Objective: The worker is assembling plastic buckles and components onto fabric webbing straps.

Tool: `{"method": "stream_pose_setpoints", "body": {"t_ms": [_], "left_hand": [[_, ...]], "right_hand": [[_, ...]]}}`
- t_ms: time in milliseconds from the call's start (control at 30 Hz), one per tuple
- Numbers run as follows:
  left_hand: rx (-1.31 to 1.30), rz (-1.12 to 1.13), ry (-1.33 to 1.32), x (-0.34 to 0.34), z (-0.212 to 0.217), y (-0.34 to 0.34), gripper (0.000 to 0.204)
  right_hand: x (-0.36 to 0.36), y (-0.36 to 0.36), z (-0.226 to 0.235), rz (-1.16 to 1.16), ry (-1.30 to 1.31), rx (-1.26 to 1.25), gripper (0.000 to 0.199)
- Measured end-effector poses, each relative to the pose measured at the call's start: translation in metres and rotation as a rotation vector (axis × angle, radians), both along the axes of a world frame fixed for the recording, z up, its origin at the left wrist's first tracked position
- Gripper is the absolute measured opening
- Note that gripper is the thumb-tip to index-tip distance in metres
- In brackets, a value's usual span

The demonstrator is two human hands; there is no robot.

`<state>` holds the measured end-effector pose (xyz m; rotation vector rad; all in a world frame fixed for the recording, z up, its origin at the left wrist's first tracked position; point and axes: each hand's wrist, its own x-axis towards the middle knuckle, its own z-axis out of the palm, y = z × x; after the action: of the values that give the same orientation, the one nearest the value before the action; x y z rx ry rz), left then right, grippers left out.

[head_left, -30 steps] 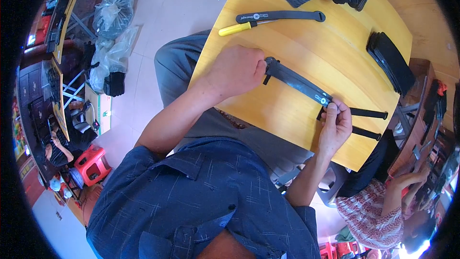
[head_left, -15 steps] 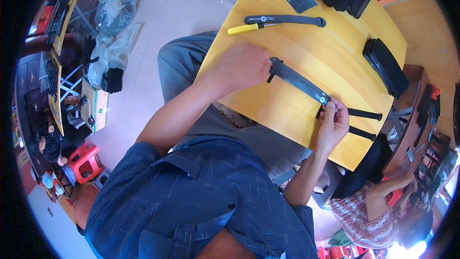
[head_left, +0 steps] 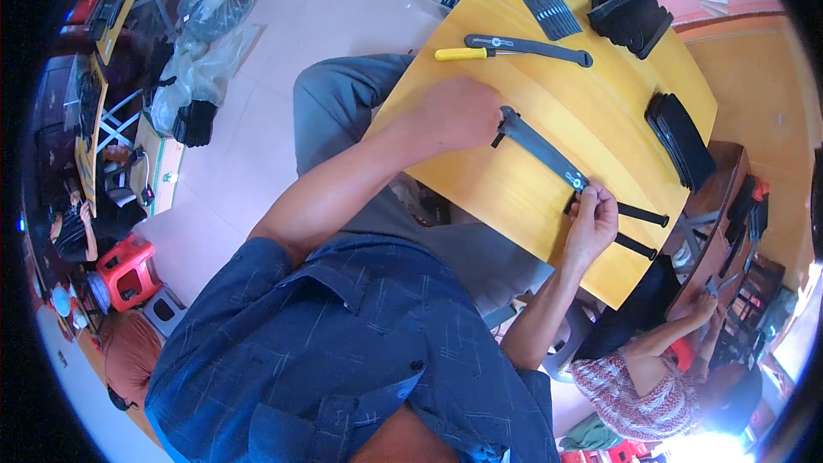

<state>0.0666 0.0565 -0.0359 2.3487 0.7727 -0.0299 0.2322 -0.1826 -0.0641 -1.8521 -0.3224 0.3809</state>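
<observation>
Yellow wooden tabletop (head_left: pixel 531 197), pale floor beyond | long dark flat sheath (head_left: pixel 542 148) lies mid-tabletop | my left hand (head_left: pixel 459 113) curled over its near end | my right hand (head_left: pixel 591 221), fingers pinching its far end

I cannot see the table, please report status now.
Left hand pressing one end of the dark blade. Right hand pinching the other end. Yellow-handled tool lies apart; nothing blocking.

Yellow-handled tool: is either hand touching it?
No. The yellow-handled tool lies alone near the table's far side, while the left hand and right hand both rest on the long dark blade.
</observation>
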Motion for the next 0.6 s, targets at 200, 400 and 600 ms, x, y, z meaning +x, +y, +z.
{"method": "stream_pose_setpoints", "body": {"t_ms": [200, 400, 600], "left_hand": [[-0.033, 0.025, 0.031, 0.001, -0.003, 0.0, 0.026], [-0.007, 0.018, 0.069, 0.002, 0.005, 0.0, 0.025], [0.049, -0.007, 0.079, 0.004, 0.001, -0.004, 0.021]], "right_hand": [[0.001, 0.0, -0.001, -0.007, 0.016, -0.005, 0.011], [0.002, -0.002, -0.004, -0.002, -0.007, 0.002, 0.01], [0.002, -0.001, -0.003, -0.005, 0.023, 0.03, 0.009]]}}
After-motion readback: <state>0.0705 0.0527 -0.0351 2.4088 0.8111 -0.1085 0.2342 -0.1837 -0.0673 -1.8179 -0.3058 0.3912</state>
